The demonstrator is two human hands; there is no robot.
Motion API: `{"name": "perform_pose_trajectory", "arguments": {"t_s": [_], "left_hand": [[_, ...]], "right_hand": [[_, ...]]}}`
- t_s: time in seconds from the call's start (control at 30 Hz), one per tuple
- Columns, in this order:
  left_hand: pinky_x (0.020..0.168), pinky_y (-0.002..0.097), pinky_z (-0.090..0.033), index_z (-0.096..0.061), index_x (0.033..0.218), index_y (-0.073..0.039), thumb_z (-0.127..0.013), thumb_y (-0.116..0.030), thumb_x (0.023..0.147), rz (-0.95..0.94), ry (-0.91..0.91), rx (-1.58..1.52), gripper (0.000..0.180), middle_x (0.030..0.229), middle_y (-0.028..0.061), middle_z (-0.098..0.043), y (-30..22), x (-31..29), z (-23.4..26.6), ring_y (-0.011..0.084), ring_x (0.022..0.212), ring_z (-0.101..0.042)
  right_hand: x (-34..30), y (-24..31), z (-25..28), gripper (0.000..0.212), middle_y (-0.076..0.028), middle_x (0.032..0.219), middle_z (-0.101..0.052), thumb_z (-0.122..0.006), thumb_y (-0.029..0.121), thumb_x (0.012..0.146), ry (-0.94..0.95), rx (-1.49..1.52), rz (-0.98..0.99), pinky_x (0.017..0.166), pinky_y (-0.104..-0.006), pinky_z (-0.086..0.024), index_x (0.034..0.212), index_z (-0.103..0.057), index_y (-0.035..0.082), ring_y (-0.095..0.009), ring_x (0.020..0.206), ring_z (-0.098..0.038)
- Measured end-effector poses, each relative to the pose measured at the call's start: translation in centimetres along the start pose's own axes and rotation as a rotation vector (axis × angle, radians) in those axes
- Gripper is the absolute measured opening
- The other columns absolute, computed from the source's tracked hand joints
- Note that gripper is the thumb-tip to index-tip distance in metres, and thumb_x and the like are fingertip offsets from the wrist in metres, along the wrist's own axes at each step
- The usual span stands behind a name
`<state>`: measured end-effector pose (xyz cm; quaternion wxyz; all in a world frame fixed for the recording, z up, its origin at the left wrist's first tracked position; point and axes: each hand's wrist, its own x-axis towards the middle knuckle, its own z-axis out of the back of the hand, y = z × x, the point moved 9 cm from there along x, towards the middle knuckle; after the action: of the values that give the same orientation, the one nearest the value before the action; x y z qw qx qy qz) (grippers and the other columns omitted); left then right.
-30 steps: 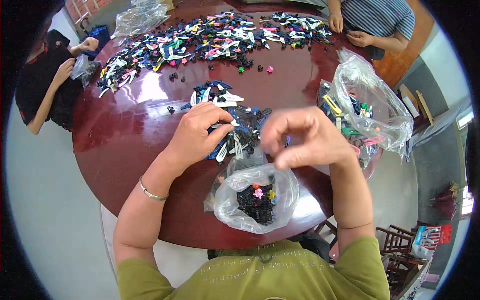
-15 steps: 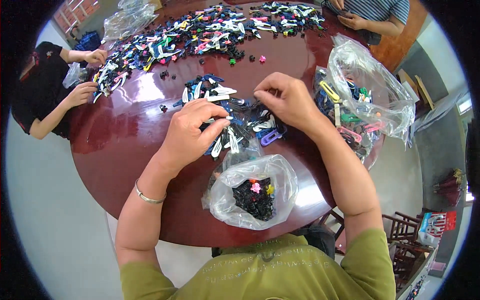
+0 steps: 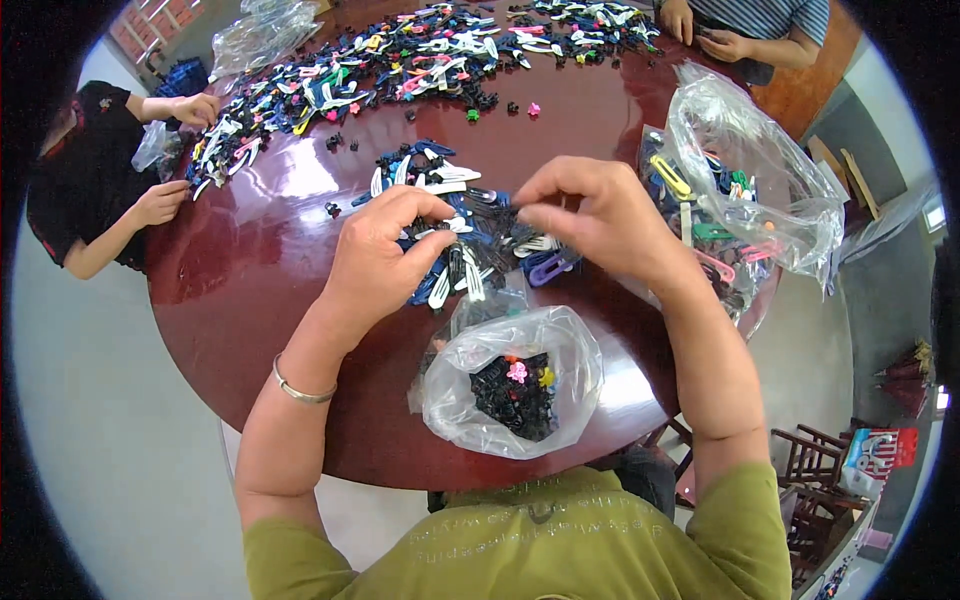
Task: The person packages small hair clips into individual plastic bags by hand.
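A small pile of hair clips [image 3: 470, 262], mostly white, navy and black, lies on the table between my two hands. My left hand [image 3: 385, 245] hovers over its left side, thumb and forefinger curved and apart beside a white clip. At the pile's right side my right hand [image 3: 610, 215] has its thumb and fingertips pinched together; a dark bit shows at the tips, too small to name. A purple snap clip [image 3: 548, 268] lies below that hand. Nearer me, an open clear plastic bag [image 3: 450, 420] holds small black claw clips [image 3: 510, 400] with a few coloured ones.
Along the far side of the round table [image 3: 240, 350] spreads a long heap of mixed hair clips [image 3: 400, 65]. A clear bag of clips [image 3: 740, 150] sits at the right edge. Two people's hands work at the far left and far right. Wooden stools [image 3: 805, 455] stand at lower right.
My left thumb and forefinger have parted slightly over the pile. My right fingertips have shifted slightly and come closer together. The view has moved a little.
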<state>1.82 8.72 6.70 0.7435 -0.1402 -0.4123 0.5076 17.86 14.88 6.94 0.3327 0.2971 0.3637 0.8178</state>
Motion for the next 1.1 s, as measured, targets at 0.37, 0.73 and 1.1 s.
{"name": "perform_pose_trajectory", "arguments": {"t_s": [0.37,0.73,1.1], "left_hand": [[0.07,0.0337,-0.05,-0.066,0.084,-0.002,-0.07,-0.008,0.077,-0.106,0.04,0.049,0.01,0.083,0.011,-0.067,-2.7,0.0,-0.1,0.0266,0.077,-0.064],[0.079,0.0351,-0.049,-0.065,0.09,0.0,-0.068,-0.001,0.075,-0.152,0.025,0.295,0.015,0.089,0.0128,-0.066,-0.4,-0.1,0.2,0.0272,0.085,-0.064],[0.075,0.0357,-0.049,-0.064,0.086,-0.002,-0.07,-0.005,0.074,-0.159,-0.061,0.051,0.014,0.086,0.01,-0.066,-4.1,-0.3,1.0,0.0276,0.081,-0.063]], "right_hand": [[1.0,-0.5,-3.3,0.015,-0.009,0.085,-0.063,-0.069,0.017,0.076,-0.029,-0.383,0.244,0.073,-0.0369,-0.049,0.081,-0.069,0.003,-0.027,0.083,-0.062],[1.2,-3.9,-1.2,0.013,-0.001,0.073,-0.065,-0.065,0.01,0.084,-0.022,0.067,-0.098,0.062,-0.023,-0.046,0.086,-0.066,-0.003,-0.007,0.066,-0.057],[-2.4,4.3,-1.3,0.018,-0.012,0.084,-0.066,-0.079,0.0,0.067,0.4,0.754,0.025,0.071,-0.0291,-0.048,0.079,-0.065,0.0,-0.017,0.078,-0.061]]}}
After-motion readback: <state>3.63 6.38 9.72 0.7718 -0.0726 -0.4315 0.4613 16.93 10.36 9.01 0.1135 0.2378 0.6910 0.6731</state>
